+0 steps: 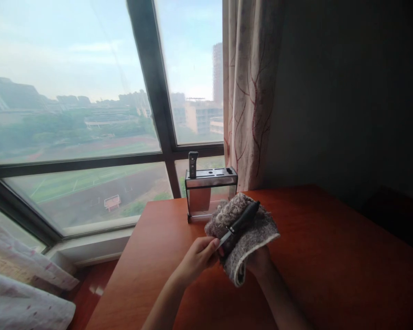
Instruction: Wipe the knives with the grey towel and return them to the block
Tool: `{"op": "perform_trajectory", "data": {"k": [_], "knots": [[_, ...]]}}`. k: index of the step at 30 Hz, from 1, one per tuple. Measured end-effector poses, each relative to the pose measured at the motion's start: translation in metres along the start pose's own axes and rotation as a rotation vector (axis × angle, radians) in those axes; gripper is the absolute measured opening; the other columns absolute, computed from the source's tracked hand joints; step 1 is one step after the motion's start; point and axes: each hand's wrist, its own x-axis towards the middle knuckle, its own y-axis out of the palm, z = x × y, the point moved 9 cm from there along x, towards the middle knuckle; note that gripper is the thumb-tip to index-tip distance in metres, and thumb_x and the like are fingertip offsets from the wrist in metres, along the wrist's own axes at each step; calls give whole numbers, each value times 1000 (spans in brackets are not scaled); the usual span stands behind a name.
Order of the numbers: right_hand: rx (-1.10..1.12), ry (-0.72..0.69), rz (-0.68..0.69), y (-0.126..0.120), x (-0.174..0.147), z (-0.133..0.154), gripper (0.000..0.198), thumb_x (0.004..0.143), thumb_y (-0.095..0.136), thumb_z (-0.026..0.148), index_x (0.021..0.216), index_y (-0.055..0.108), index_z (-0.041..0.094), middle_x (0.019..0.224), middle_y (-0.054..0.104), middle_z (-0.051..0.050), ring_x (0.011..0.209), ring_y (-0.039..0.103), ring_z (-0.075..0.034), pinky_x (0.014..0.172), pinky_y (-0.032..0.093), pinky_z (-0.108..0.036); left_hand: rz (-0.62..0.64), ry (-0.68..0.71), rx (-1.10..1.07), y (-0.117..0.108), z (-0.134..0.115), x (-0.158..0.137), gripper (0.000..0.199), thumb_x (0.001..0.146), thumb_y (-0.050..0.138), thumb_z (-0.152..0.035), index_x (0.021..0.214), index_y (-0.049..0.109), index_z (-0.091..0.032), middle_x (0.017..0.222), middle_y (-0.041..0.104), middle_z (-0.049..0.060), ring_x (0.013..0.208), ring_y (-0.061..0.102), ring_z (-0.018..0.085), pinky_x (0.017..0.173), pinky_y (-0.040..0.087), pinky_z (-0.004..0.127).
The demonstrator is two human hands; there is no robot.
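My left hand is closed, thumb and fingers pinching the blade end of a small knife. The knife lies slantwise over a folded grey-brown towel, its black handle pointing up and to the right. Beneath the towel, my right hand supports it from below; most of its fingers are hidden by the cloth. Just behind the towel stands a knife rack with a slotted metal top and see-through sides. A cleaver is upright in its left end, the dark handle sticking out above.
The reddish-brown wooden table carries the rack near its far edge. Large windows rise behind and to the left. A patterned curtain hangs behind the rack, with another light curtain at lower left.
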Motion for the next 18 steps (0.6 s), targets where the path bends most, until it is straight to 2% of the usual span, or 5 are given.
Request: {"op": "perform_trajectory", "data": {"k": [5,9,15,18], "knots": [[-117,-210,-201,-12,-1,12,31,50,89,29,75,72,22,77,73,0,72,66,-22,74,52,-37,-80,-73,-55,6,14,6,55,75,57,-69,60,50,-17,46,40,-6,40,28,6,41,15,21],[-140,-291,-282,-17,1,13,28,55,87,26,76,70,23,77,73,3,74,65,-19,74,51,-32,-136,-65,-50,4,19,11,55,71,59,-71,60,47,-18,44,38,-8,39,26,6,40,15,21],[-287,-384,-452,-31,-1,20,31,59,85,19,86,71,28,93,75,2,100,64,-22,94,44,-33,-269,45,76,-12,12,11,51,77,60,-61,57,53,-15,50,39,-6,46,30,7,43,21,21],[-301,-414,-400,-31,4,24,41,58,84,15,95,70,28,99,74,3,113,59,-22,107,35,-34,-333,116,163,-16,1,6,46,81,59,-54,58,60,-14,53,43,-4,50,36,9,45,27,20]]}}
